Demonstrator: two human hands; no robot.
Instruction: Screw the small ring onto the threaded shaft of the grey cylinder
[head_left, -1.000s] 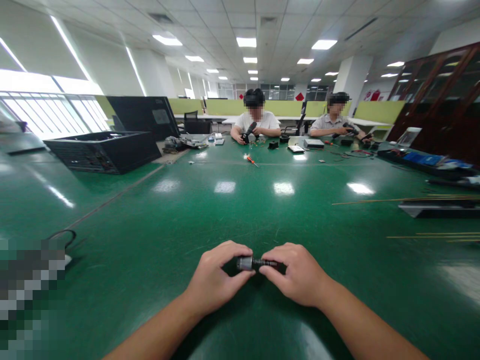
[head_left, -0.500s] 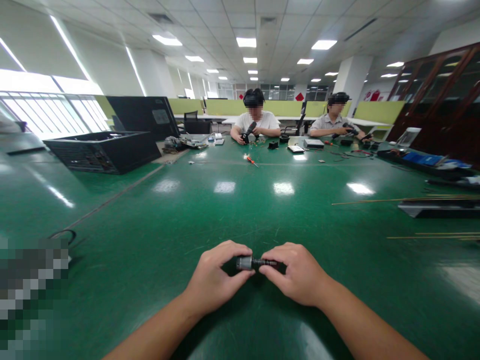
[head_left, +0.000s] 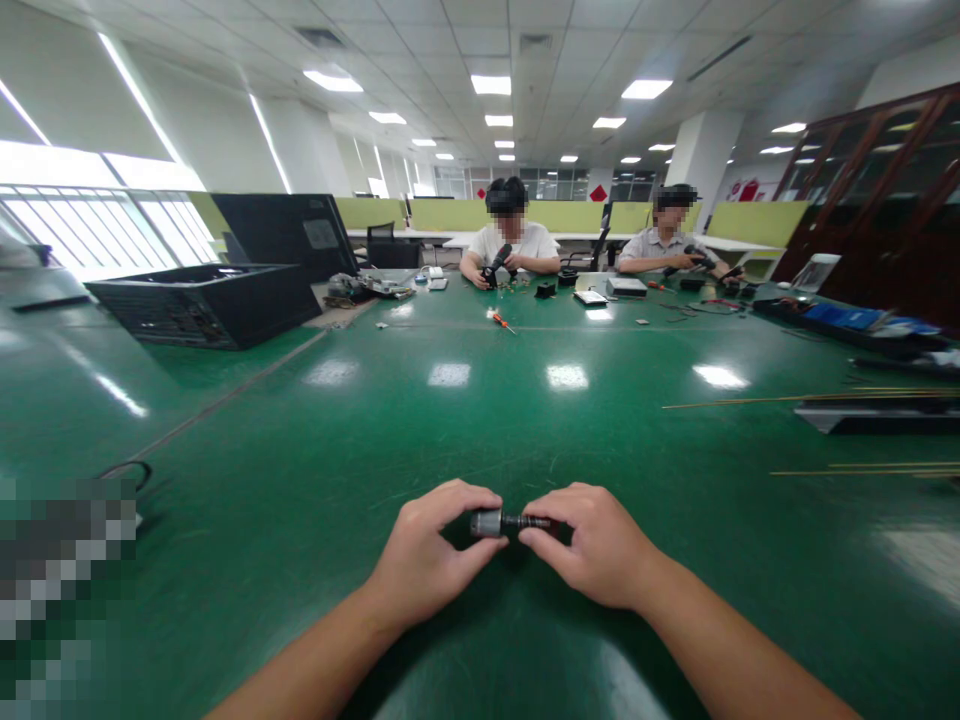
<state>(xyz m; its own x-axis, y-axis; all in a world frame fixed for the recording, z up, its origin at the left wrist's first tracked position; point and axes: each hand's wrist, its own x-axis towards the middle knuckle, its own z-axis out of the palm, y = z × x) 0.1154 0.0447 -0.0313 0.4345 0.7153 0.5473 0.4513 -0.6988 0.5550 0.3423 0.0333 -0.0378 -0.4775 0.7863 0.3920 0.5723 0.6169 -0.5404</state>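
Note:
A small motor-like part with a silver-grey cylinder (head_left: 487, 522) and a thin dark shaft (head_left: 517, 521) lies level just above the green table (head_left: 420, 430). My left hand (head_left: 431, 560) is closed on the cylinder, thumb below and fingers above. The shaft end, which looks ribbed, is pinched between the thumb and fingers of my right hand (head_left: 600, 545). The far right end of the part is hidden inside that hand.
An orange screwdriver (head_left: 502, 321) lies across the table. A black computer case (head_left: 217, 305) is at the far left. Thin brass rods (head_left: 750, 403) and a dark tray (head_left: 847, 325) are at right. Two people (head_left: 512, 240) sit opposite, handling dark tools.

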